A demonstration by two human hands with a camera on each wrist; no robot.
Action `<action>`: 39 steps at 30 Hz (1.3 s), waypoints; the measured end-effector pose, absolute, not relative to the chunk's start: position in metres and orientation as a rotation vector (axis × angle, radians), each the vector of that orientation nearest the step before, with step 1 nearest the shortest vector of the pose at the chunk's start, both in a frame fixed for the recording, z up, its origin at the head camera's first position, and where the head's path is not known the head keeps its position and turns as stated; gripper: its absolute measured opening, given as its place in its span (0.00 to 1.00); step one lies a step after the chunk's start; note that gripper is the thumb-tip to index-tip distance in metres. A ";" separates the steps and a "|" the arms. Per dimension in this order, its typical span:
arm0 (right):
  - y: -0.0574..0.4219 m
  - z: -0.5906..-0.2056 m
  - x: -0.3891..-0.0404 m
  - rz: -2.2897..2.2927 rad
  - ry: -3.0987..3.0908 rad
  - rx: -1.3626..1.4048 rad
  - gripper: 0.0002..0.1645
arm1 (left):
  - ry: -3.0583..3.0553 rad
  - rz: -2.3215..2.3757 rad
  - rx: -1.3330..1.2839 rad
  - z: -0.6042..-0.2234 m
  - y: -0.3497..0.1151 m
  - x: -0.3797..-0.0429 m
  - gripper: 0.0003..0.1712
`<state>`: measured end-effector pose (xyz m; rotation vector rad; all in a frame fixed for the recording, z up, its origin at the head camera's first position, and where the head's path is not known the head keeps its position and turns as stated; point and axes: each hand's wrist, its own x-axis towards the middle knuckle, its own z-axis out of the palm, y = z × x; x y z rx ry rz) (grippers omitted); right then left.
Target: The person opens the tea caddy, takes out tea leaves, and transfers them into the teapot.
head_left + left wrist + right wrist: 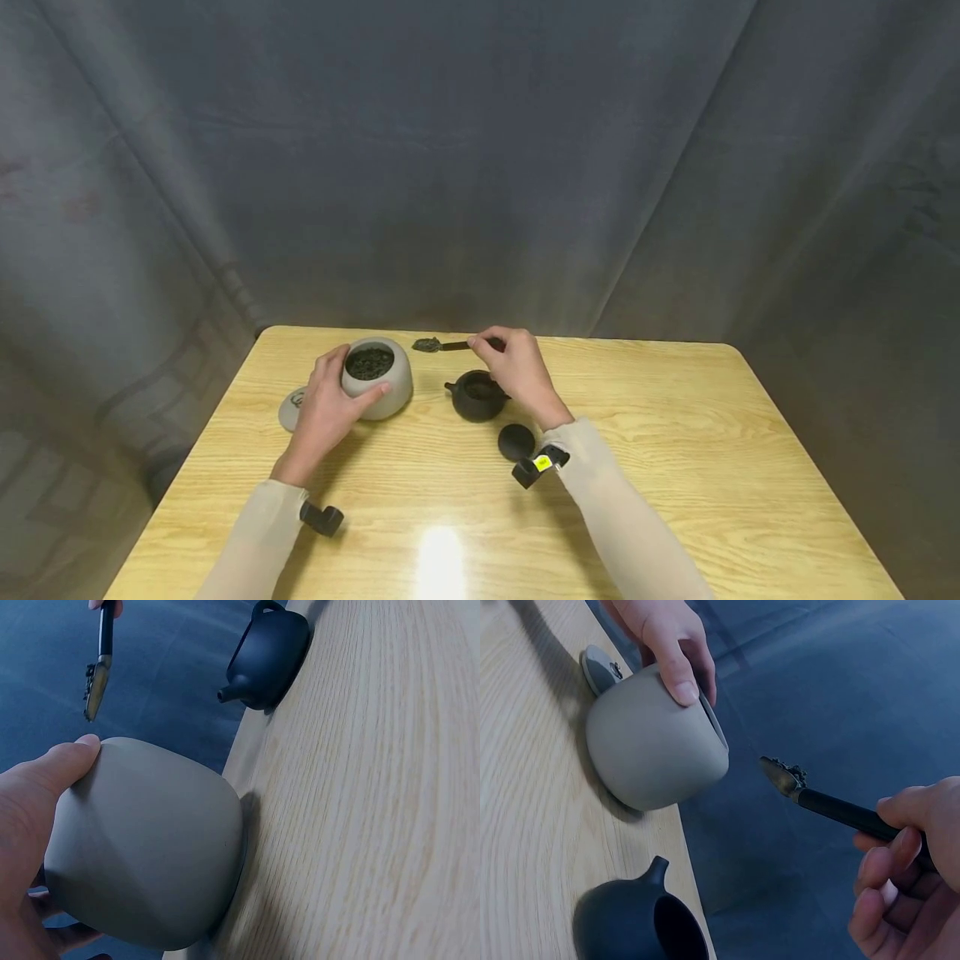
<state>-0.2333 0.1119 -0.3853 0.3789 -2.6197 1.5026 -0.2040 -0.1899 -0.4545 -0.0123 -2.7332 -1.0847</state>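
Note:
A round grey jar (400,390) full of dark tea leaves (370,363) stands at the table's left. My left hand (330,404) grips it around the side, thumb near the rim. Between thumb and fingers, my right hand (521,371) pinches the dark handle of a tea scoop (847,813). Its metal tip, pointing left toward the jar, carries a small heap of tea leaves (427,344). Below the right hand sits a small black teapot (474,408) with no lid on it, its spout toward the jar. The right hand overlaps the teapot's right side in the head view.
The teapot's round black lid (516,442) lies in front of the teapot, near the right wrist. A grey jar lid (287,410) with a dark mark lies left of the jar, partly behind the left hand. A dark curtain (480,208) hangs behind the wooden table (675,417).

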 end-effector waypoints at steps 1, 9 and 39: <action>0.114 -0.385 -0.233 1.502 -2.619 0.374 0.16 | -2.730 -1.085 -0.012 -0.455 -0.190 -0.204 0.63; 0.131 -0.388 -0.227 1.478 -2.627 0.309 0.16 | -2.735 -1.107 -0.016 -0.454 -0.188 -0.203 0.62; 0.176 -0.423 -0.216 1.430 -2.694 0.161 0.15 | -2.749 -1.099 -0.007 -0.458 -0.191 -0.205 0.63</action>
